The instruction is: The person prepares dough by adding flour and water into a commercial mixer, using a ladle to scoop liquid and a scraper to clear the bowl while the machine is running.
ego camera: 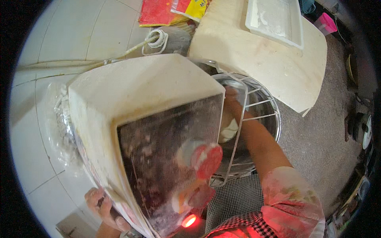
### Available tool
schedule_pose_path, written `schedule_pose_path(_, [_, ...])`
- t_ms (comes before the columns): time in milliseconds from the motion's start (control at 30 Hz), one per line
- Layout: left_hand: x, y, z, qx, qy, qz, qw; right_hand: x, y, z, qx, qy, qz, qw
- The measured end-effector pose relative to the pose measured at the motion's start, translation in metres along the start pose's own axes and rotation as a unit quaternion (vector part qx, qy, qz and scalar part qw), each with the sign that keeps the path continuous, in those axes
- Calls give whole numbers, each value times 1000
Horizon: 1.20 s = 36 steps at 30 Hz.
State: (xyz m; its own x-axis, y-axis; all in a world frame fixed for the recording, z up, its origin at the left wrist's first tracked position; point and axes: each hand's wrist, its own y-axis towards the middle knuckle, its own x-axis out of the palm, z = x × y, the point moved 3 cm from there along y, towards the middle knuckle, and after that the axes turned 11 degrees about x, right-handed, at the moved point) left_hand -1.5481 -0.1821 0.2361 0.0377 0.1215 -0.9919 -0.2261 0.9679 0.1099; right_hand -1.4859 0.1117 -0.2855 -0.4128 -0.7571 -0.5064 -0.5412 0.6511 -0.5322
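A white dough mixer point(148, 80) with a dark front panel point(154, 136) stands before me. Its steel bowl point(265, 125) is partly covered by a wire guard point(244, 104). My right arm reaches through the guard, and my right hand point(230, 93) is down in the bowl, its fingers mostly hidden. Pale dough point(229, 132) shows below that hand. At the machine's left side, my left hand point(101, 206) has bent fingers against the casing; its grip is unclear. On the panel are a red knob point(208, 160) and a glowing red lamp point(189, 220).
A pale board point(226, 38) behind the bowl bears a white plastic tray point(273, 22). A capped jug point(175, 38) with a hose stands behind the mixer, near red and yellow bags point(157, 12). White tiles point(68, 35) lie left; a pink cup point(325, 23) is far right.
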Motion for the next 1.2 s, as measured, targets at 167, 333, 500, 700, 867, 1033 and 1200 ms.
schedule_pose_path(167, [7, 5, -2, 22, 13, 21, 999, 17, -37, 4, -7, -179, -65, 982])
schedule_pose_path(333, [2, -3, -7, 6, -20, 24, 999, -83, -135, -3, 275, 60, 133, 950])
schedule_pose_path(500, [9, 8, -5, 13, -44, 16, 999, -85, -91, 69, 221, 334, 151, 904])
schedule_pose_path(700, [1, -9, -8, 10, -37, -11, 999, -53, -41, 46, 122, 239, 117, 956])
schedule_pose_path(867, [-9, -2, 2, 11, 3, 4, 1000, 13, 0, -29, 5, 47, 9, 999])
schedule_pose_path(1033, [1, 2, -3, 17, 2, 13, 1000, 22, 1, -24, -8, -109, -44, 993])
schedule_pose_path(1200, [8, 2, -7, 17, -40, 22, 999, -10, -68, 38, 84, -135, -64, 985])
